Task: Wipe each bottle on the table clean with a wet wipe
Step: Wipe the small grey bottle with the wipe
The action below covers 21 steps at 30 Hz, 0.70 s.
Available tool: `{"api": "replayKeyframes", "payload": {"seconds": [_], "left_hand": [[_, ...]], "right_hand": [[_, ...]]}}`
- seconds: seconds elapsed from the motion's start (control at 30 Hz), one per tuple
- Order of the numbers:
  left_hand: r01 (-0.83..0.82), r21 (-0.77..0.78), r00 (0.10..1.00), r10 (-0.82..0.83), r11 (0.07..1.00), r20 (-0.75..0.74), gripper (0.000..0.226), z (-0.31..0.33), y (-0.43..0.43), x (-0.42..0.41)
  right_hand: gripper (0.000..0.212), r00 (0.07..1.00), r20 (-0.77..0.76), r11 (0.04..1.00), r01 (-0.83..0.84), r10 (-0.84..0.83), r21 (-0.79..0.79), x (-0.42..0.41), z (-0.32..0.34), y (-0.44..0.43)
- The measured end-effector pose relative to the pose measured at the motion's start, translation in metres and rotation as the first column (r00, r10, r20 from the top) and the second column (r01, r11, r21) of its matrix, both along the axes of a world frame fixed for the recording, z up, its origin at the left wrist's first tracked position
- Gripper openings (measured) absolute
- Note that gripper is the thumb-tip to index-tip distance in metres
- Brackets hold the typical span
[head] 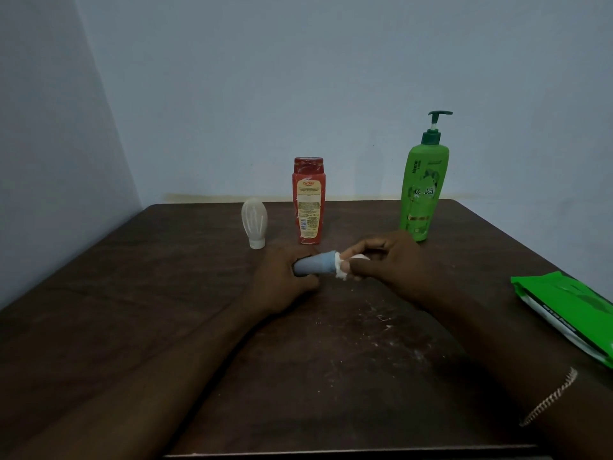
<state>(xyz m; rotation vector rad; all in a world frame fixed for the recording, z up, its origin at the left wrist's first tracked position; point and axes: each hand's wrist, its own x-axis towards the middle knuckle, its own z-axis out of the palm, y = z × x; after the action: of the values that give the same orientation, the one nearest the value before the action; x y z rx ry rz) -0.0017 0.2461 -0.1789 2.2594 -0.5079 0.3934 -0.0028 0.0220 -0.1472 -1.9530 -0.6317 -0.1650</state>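
dark brown surface [132, 293] w/ white specks, green pump bottle [423, 194], red bottle [307, 200] w/ cream label, clear tube [254, 222], grey-blue bottle [313, 264], white wipe [341, 270], green packet [567, 310]

Left hand [285, 280]: bare, no ring, watch or band visible; forearm bare along its whole visible length, no sleeve in view. Right hand [394, 260]: bare, no ring visible; forearm bare, no sleeve in view. Bracelet [549, 398]: one item, worn on the right forearm near the lower right edge of the view; thin, pale, metallic-looking chain; fine ribbed or linked texture; lies as a slanted line across the arm; clasp not discernible. Fingernails: detail too dim to tell.
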Motion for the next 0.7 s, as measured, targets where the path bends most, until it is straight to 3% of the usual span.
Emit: {"api": "replayKeyframes", "payload": {"seconds": [0.13, 0.27, 0.43, 0.57, 0.7], "left_hand": [[0.033, 0.068, 0.999, -0.033, 0.997, 0.002, 0.035, -0.0014, 0.0001, -0.0014], [0.027, 0.038, 1.0, -0.027, 0.999, 0.003, 0.035, -0.002, -0.0016, -0.0023], [0.05, 0.093, 0.999, -0.051, 0.994, 0.015, 0.03, -0.0007, -0.0038, -0.0049], [0.029, 0.038, 0.999, -0.03, 0.999, 0.019, 0.03, -0.0024, -0.003, -0.0042], [0.045, 0.091, 0.997, -0.05, 0.995, 0.051, 0.028, -0.0028, -0.0037, -0.003]], "right_hand": [[0.009, 0.998, 0.058, 0.999, 0.037, -0.039, 0.03, 0.0002, -0.0001, -0.0023], [0.008, 1.0, 0.019, 0.999, -0.022, 0.023, -0.023, -0.0022, 0.0022, -0.0044], [0.007, 1.0, -0.005, 0.997, -0.026, 0.027, 0.069, -0.0022, 0.0052, -0.0027], [0.005, 0.997, -0.028, 0.997, -0.076, 0.076, 0.01, -0.0039, 0.0041, -0.0029], [0.006, 0.997, -0.033, 0.993, -0.064, 0.067, 0.101, -0.001, 0.0044, -0.0031]]}}
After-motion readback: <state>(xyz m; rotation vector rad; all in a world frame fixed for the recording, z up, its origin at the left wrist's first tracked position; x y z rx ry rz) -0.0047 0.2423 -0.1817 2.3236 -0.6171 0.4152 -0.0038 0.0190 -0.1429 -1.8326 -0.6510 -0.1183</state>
